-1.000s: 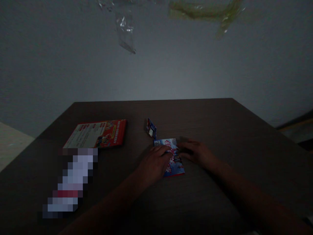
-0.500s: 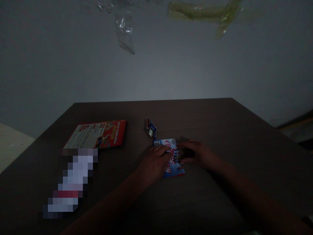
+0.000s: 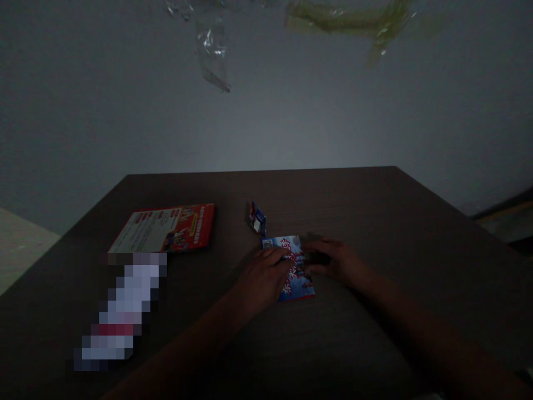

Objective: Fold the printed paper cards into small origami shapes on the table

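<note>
A blue printed booklet (image 3: 301,284) with large red-and-white lettering and a small square code lies flat on the table. My left hand (image 3: 266,275) rests across its left part, palm down, fingers stretched over the cover. At the booklet's right edge is my right hand (image 3: 333,261), its thumb and fingers apart and curved, the fingertips at the edge. Just beyond the booklet's far left corner stands a small folded printed card or paper piece (image 3: 257,219), tilted on the table.
On the left lies a red and white printed flat box or book (image 3: 166,229). Nearer me is a whitish pixelated object (image 3: 125,305) whose kind I cannot make out. The dark wooden table (image 3: 333,194) meets a grey wall (image 3: 266,122) with peeling tape (image 3: 341,19) on it.
</note>
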{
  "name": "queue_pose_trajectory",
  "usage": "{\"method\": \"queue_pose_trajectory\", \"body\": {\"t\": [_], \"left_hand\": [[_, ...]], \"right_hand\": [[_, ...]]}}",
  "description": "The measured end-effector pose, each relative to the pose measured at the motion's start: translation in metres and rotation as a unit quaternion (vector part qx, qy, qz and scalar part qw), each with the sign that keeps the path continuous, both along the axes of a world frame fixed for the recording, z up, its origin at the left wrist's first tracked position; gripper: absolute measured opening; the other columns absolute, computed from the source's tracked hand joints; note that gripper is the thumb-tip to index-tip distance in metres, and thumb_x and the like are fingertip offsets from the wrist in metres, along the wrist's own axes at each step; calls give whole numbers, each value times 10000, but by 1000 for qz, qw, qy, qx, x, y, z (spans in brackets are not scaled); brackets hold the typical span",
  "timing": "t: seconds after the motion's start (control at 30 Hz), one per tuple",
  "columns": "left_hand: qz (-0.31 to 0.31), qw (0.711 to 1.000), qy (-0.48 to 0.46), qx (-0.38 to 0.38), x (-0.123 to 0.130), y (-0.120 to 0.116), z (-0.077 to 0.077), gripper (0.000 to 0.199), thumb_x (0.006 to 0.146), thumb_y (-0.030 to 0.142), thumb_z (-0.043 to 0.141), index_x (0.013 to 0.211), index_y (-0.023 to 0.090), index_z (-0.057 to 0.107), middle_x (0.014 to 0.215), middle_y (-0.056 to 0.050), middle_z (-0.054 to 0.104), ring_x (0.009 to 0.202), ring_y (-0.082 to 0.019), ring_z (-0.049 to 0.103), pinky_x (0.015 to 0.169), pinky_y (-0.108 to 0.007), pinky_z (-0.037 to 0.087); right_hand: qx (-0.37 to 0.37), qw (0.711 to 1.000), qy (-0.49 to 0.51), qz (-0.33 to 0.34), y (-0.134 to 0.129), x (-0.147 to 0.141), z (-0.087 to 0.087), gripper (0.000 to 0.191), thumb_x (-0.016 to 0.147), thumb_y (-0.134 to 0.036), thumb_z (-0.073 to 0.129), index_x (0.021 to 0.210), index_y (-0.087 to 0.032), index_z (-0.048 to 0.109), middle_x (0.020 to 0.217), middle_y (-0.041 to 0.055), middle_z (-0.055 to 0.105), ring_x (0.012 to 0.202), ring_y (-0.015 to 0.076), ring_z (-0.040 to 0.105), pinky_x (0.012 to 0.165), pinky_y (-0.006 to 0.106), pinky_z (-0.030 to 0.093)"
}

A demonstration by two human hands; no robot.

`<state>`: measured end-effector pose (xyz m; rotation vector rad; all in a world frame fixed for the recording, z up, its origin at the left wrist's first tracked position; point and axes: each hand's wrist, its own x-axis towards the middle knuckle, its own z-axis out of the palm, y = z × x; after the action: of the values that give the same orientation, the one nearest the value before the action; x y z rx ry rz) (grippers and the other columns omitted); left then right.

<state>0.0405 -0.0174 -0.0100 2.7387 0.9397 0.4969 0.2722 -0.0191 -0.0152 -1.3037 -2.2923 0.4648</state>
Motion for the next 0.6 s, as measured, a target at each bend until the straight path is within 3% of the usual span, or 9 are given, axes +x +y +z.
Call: {"method": "queue_pose_trajectory", "body": {"t": [0.6], "left_hand": [[0,1000,-4,-10,0,1,0,251,890,186,446,1106,209,571,1224,-58,533,1122,-206,483,947,-390,408]], "right_hand": [[-60,997,-41,0,-7,3,12,823,549,-526,773,1270,-235,506,1185,109,584,1088,291,524,900,436,435]]}}
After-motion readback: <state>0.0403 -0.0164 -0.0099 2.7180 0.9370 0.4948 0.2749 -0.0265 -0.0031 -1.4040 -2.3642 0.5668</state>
